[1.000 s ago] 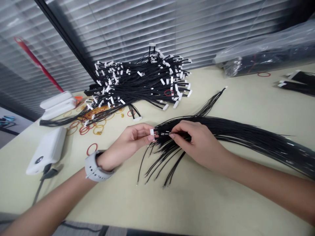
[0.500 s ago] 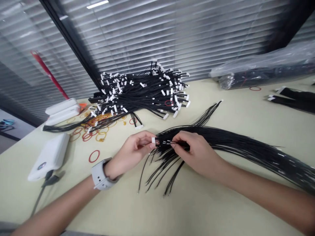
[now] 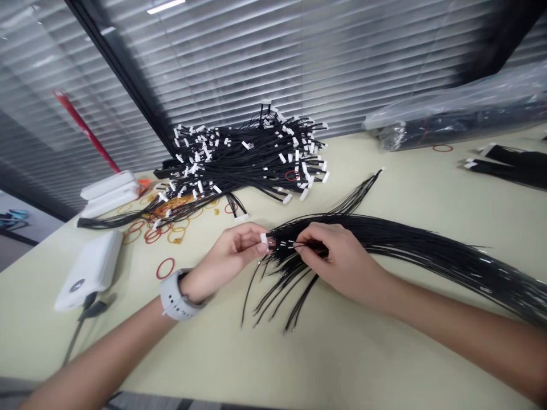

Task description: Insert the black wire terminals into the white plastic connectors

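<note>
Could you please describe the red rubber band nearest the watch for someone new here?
On the pale table, below the pile of black wires, lies a scatter of rubber bands. Just beneath it, beside the grey watch, one red rubber band lies alone, touching no other.

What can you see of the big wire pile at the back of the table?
The wire pile is a loose, tangled heap of thin black wires, with small white plastic connectors on many of the ends, pointing out in all directions. It lies on the pale table, near the window blinds. A red rubber band rests on it, and some wires trail left across a scatter of rubber bands.
</note>
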Demonstrator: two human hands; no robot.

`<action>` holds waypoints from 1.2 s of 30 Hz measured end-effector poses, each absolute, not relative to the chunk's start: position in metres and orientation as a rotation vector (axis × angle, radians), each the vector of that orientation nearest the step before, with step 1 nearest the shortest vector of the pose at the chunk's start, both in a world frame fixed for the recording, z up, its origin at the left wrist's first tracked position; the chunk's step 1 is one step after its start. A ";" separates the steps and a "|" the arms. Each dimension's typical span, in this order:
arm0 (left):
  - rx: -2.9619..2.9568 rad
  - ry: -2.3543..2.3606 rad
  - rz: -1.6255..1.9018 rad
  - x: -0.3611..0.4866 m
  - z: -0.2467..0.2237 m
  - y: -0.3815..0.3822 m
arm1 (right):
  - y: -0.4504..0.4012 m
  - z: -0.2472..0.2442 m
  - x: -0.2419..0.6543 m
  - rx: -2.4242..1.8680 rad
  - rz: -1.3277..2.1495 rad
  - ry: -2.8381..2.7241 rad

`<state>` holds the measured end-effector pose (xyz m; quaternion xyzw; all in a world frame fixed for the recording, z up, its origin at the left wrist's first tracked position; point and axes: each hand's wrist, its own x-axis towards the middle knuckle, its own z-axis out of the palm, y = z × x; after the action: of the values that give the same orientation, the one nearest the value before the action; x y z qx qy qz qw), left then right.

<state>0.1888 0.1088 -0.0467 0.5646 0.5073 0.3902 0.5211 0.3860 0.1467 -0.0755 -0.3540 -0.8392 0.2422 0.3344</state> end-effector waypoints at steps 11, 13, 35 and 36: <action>1.380 1.218 0.917 0.186 -0.044 0.108 | 0.142 -0.075 0.387 -0.775 0.522 -2.264; 1.392 1.209 0.907 0.187 -0.043 0.108 | 0.142 -0.074 0.388 -0.792 0.510 -2.236; 1.448 1.137 0.892 0.198 -0.041 0.096 | 0.134 -0.071 0.390 -0.723 0.485 -2.234; 1.444 1.141 0.889 0.198 -0.041 0.096 | 0.134 -0.071 0.390 -0.723 0.478 -2.235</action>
<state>0.1981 0.0960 -0.0410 0.6029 0.4763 0.3711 0.5216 0.3896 0.1337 -0.0711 -0.2809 -0.8686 0.1859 0.3635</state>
